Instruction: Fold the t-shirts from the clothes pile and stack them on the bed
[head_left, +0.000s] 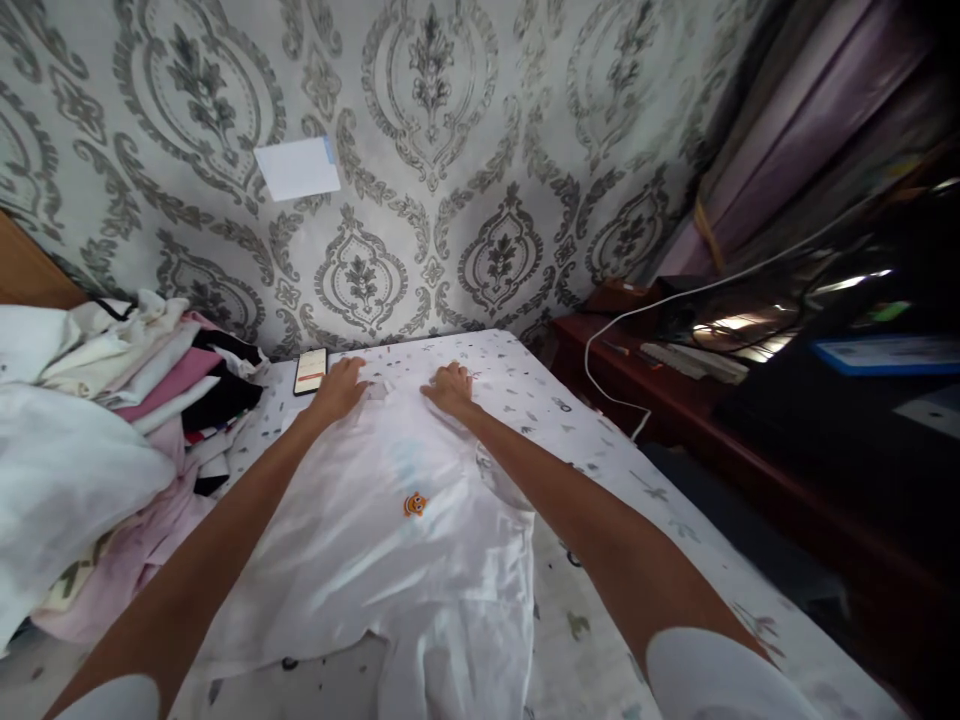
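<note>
A white garment with a small orange cartoon figure on it lies spread on a bed sheet with small printed motifs. At its far left edge, my left hand is closed on the fabric, beside a phone. My right hand grips the far right edge of the same garment with curled fingers. Between the hands, the garment's far edge is slightly bunched. Its lower part reaches toward the bottom of the view, with a leg or sleeve folded there.
A phone lies near the wall. Piled clothes stand at the left. A dark red desk with a white cable and other items is on the right. A white paper is on the patterned wall.
</note>
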